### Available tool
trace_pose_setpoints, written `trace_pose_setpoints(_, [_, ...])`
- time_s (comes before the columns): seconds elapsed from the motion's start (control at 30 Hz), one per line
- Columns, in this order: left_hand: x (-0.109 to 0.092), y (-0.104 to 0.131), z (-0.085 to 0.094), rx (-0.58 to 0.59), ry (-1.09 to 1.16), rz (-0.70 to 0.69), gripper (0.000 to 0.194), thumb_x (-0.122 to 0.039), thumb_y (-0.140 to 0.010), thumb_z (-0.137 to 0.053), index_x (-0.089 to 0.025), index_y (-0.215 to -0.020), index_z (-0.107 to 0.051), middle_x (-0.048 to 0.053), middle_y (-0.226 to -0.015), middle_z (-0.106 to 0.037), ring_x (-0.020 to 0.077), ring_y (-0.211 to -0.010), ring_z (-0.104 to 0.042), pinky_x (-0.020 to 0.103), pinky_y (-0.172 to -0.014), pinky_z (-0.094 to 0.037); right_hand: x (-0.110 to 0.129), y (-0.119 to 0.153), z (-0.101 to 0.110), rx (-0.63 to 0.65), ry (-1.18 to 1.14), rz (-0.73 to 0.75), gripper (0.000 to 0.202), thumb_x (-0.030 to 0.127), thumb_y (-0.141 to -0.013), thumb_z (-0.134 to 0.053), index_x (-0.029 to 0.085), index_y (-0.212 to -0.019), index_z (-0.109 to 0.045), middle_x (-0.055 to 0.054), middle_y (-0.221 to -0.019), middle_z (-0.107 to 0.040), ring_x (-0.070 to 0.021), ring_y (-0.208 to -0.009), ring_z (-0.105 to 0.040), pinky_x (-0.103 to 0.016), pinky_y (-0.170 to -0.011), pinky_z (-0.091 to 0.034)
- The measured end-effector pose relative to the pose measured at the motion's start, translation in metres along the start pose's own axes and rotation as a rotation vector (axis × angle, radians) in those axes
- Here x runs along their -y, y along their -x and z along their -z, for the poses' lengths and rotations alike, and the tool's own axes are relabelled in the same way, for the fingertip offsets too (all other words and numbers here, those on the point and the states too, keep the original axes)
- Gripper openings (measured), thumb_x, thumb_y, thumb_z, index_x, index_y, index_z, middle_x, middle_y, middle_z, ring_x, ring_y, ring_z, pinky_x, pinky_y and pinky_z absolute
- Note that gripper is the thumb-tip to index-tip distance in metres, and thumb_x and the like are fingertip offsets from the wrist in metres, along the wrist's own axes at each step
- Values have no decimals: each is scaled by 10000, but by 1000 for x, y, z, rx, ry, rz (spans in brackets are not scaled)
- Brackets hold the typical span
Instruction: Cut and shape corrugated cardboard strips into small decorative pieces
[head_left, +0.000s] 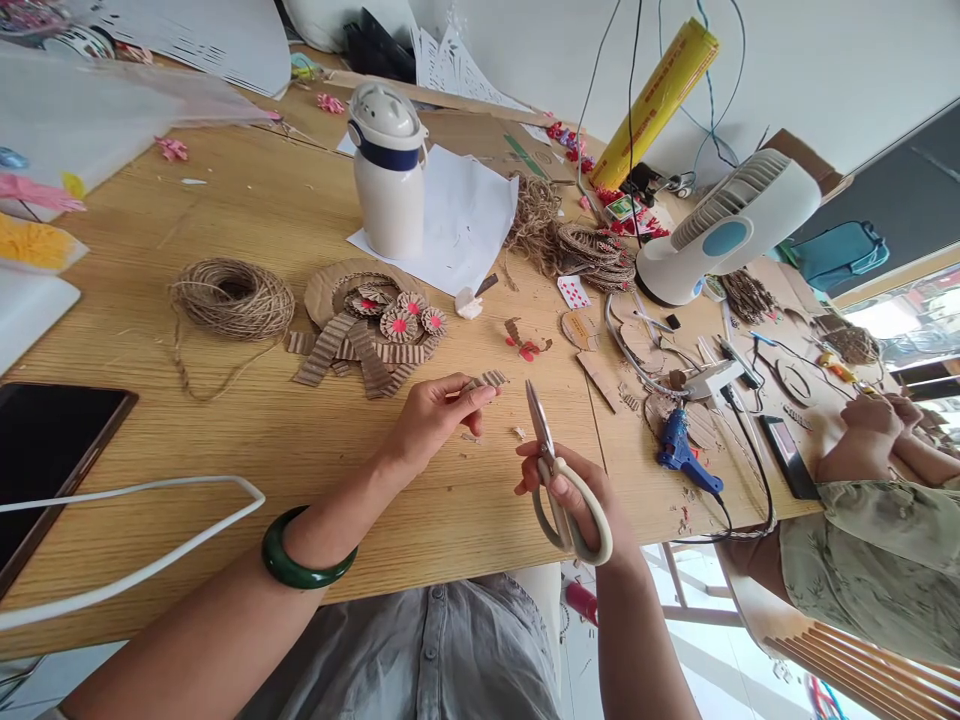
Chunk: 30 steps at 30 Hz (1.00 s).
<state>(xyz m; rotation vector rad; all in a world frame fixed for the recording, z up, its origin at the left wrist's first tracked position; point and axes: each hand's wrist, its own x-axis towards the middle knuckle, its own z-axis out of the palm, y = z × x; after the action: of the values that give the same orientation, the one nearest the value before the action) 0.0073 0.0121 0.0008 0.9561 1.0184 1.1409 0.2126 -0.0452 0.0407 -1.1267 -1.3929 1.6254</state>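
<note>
Between the thumb and fingers of my left hand [439, 422] is a small piece of corrugated cardboard [491, 379]. My right hand [589, 495] grips a pair of scissors [553, 470] with cream handles, its blades pointing up and away from me, close together and apart from the cardboard. Small paper scraps [519, 433] lie on the table between the hands. Beyond my left hand, corrugated strips [367, 360] and round cardboard flowers with red centres [399, 324] rest on a cardboard ring [321, 290]. Curled brown and red pieces [527, 342] lie farther ahead.
A coil of twine [234, 300] and a dark phone [56, 450] are on the left. A white bottle [388, 180] stands on paper. To the right are a blue glue gun [686, 450], cables, a white fan [727, 230] and another person's hands [874, 425].
</note>
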Motion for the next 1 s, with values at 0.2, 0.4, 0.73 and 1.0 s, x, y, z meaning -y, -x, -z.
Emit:
trace_pose_setpoints(0.2, [-2,0,0,26,-65,-55,278,-380,-844,-655,-165,-668,-648,-35,-544,-542,102,-538,-511,231,-590,-450,-2,-1,-8,80,-34,-3,480,565,-857,-626,182,-1143,-661,-42,-834,-549,-192,-799,-528,-360,-816,-500])
trace_pose_setpoints(0.4, [-2,0,-1,57,-56,-15,255,-369,-826,-651,-162,-679,-646,-41,-540,-514,95,-495,-483,236,-539,-413,-4,-3,-3,115,24,-23,506,592,-858,-609,182,-1152,-652,-41,-839,-568,-194,-793,-551,-323,-754,-453])
trace_pose_setpoints(0.73, [0,0,-1,86,-41,5,222,-347,-817,-671,-149,-717,-675,-42,-575,-528,80,-484,-475,229,-523,-397,-13,-11,0,139,-82,-3,501,569,-903,-561,153,-1166,-655,-58,-840,-570,-195,-794,-573,-314,-713,-451])
trace_pose_setpoints(1.0, [2,-1,-1,32,86,31,293,-391,-881,-603,-143,-739,-668,-18,-594,-537,109,-530,-521,251,-554,-458,-16,-8,2,97,-109,37,506,568,-913,-541,155,-1184,-655,-54,-812,-557,-201,-790,-578,-363,-793,-489])
